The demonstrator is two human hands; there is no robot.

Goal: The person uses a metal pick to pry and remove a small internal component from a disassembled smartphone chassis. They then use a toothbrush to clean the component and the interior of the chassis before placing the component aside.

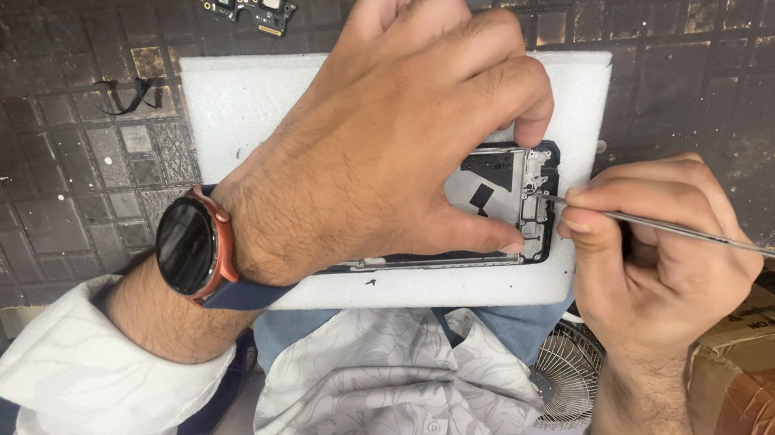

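An opened phone body (511,200) with its back off lies on a white foam pad (242,101). My left hand (389,137), with a round dark watch on its wrist, presses down over the phone, thumb and forefinger pinching its right end. My right hand (649,259) grips thin metal tweezers (708,236) whose tip touches the phone's right edge near the small connectors. Most of the phone is hidden under my left hand.
A small green circuit board (247,6) lies on the dark tiled worktop (33,148) at the back left, with a black flex strip (132,96) nearby. A taped cardboard box (770,372) stands at the right. A small fan (568,374) sits below the bench edge.
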